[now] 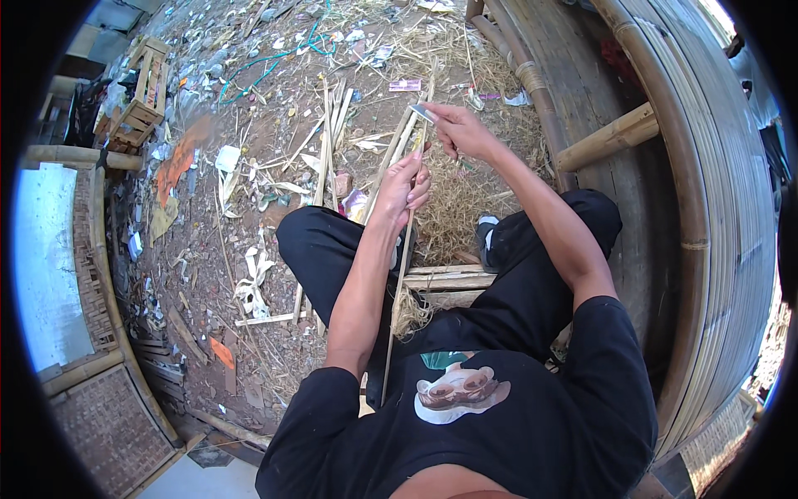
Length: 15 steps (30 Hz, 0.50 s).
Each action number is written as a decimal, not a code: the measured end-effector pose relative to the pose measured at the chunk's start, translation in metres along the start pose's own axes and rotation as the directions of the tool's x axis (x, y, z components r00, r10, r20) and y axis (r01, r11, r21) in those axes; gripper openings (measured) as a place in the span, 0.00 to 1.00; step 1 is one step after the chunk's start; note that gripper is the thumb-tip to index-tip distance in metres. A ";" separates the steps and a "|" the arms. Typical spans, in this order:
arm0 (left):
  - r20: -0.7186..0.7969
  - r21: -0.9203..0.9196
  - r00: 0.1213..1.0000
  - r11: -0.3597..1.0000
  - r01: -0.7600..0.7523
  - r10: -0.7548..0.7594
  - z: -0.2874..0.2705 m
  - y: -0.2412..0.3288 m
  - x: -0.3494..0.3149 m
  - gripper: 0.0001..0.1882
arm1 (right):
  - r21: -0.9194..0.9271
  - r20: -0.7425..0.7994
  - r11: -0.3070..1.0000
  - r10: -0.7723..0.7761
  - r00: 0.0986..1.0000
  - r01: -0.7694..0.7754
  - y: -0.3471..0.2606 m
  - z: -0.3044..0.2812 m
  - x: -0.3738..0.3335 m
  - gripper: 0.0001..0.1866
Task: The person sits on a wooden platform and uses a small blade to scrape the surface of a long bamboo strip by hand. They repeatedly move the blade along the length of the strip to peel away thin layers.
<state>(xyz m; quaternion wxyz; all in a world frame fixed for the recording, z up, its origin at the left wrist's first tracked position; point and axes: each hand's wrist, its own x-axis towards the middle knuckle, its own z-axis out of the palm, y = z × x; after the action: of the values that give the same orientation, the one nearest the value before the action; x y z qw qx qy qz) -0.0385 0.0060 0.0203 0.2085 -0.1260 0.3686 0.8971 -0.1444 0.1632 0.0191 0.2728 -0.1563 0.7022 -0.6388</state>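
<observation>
My left hand [402,188] is closed around a long, thin bamboo strip [401,283]. The strip runs from beside my lap up through the fist and past my right hand. My right hand [462,131] grips a knife, its handle hidden by the fingers. The knife's short grey blade [422,112] lies against or just over the strip beyond my left fist; exact contact is hard to tell. Thin curly shavings [449,204] are heaped on the ground below my hands, between my feet. A small tangle of shavings [411,312] clings near my left thigh.
Several split bamboo strips [326,137] lie on the littered ground ahead to the left. A bamboo bench with a slatted side [706,208] runs close along my right. At far left are a wooden crate [143,96] and a woven bamboo panel [104,416]. Green cord [270,62] lies farther off.
</observation>
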 end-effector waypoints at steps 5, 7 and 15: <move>-0.075 0.075 0.996 0.996 -0.044 0.050 0.002 0.001 -0.001 0.16 | 0.049 -0.059 0.999 -0.010 0.998 0.012 -0.006 0.014 -0.001 0.24; -0.063 0.127 0.995 0.990 -0.068 0.077 0.003 0.001 -0.006 0.17 | 0.232 0.006 0.972 0.040 0.999 -0.040 -0.008 0.014 0.000 0.24; -0.239 0.700 0.971 0.696 0.161 0.016 0.010 -0.006 -0.058 0.24 | 0.200 -0.093 0.980 0.015 0.996 0.004 -0.001 0.014 0.001 0.21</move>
<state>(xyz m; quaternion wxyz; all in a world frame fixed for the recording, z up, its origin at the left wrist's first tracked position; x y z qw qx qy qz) 0.0148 0.0003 0.0461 0.2331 -0.1511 0.7035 0.6541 -0.1379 0.1512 0.0196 0.2553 -0.0958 0.6470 -0.7120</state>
